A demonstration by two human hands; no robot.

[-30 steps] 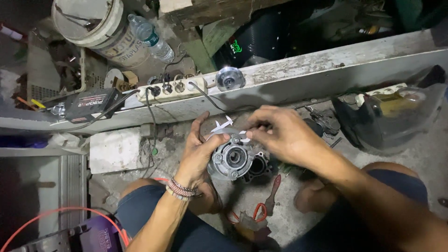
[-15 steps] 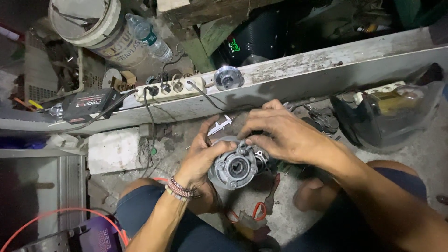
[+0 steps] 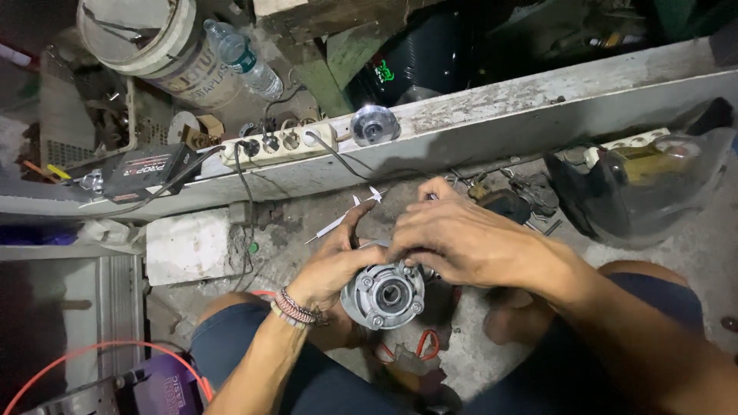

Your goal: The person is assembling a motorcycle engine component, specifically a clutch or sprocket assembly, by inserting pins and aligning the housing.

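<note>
Both your hands are on the round metal hub [image 3: 384,294], held low over your lap.

Your left hand [image 3: 332,265] cups its rim from the side, fingers curled around it; your right hand [image 3: 461,244] closes over the top edge, fingertips pinching there (what they grip is hidden). You seem mid-way through working that edge, so next keep the left steady. A power strip [image 3: 278,144] sits on the ledge [image 3: 538,96] beyond.

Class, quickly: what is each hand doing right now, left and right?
Left hand: closed around the side of the round metal hub, holding it.
Right hand: fingers curled over the hub's top edge, touching it.
</note>
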